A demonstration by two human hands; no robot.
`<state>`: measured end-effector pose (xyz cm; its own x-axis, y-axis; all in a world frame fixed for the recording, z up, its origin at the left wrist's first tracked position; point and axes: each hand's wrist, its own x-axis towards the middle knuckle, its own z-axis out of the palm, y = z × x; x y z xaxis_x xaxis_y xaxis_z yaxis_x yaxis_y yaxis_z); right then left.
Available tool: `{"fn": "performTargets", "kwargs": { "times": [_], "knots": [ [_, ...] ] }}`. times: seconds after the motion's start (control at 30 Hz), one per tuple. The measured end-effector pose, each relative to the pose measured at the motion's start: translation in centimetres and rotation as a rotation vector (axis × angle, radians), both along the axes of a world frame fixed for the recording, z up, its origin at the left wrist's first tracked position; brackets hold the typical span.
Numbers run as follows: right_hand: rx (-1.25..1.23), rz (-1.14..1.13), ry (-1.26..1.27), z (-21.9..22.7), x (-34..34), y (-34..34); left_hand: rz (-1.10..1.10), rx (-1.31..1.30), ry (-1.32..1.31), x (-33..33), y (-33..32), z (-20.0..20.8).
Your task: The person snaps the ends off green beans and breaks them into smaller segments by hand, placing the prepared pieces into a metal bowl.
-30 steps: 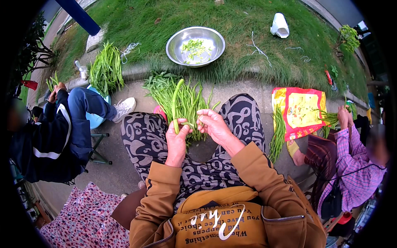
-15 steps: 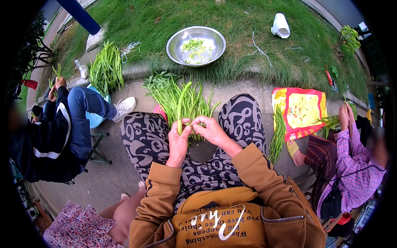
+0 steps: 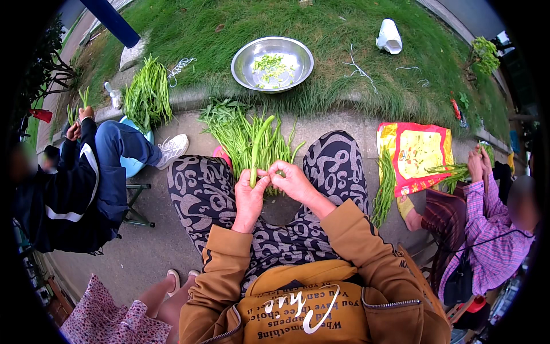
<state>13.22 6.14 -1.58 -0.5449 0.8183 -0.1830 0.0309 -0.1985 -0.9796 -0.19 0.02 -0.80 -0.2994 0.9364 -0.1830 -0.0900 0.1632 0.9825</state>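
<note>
The left hand (image 3: 250,195) pinches the lower end of a long green bean (image 3: 255,150) between thumb and fingers, holding it upright so its free length rises over the knees. The right hand (image 3: 293,180) meets it just beside, fingertips closed on the same end of the bean, a grip that seems suited to nipping or snapping the tip. Both hands work above the lap, between the patterned trousers (image 3: 200,192), so scraps would likely fall between the knees. Straight ahead, a heap of green beans (image 3: 240,135) lies on the pavement at the grass edge, near enough to pick from without leaning. Beyond it, on the grass, a steel bowl (image 3: 246,57) holds a scatter of cut green pieces, well apart from the hands. At the left edge of the grass lies another bundle of beans (image 3: 148,94), beside a seated person in a dark jacket (image 3: 74,189). To the right, a red and yellow cloth (image 3: 415,155) lies on the pavement, with more beans along its near side, and a person in a purple checked shirt (image 3: 495,241) holds greens too.
</note>
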Motion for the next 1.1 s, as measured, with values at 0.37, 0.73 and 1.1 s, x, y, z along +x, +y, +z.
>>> {"fn": "performTargets", "kwargs": {
  "times": [0.37,0.73,1.1],
  "knots": [
    [-0.417,-0.11,0.222,-0.1,0.1,0.4,0.085,0.01,-0.3,0.3,0.1,0.9],
    [-0.492,-0.095,0.285,0.8,0.1,0.4,0.164,-0.004,-0.336,-0.1,0.2,0.7],
    [0.297,-0.06,-0.104,-0.2,-0.2,0.2,0.038,0.063,0.102,-0.3,0.1,-0.4]
  ]
}}
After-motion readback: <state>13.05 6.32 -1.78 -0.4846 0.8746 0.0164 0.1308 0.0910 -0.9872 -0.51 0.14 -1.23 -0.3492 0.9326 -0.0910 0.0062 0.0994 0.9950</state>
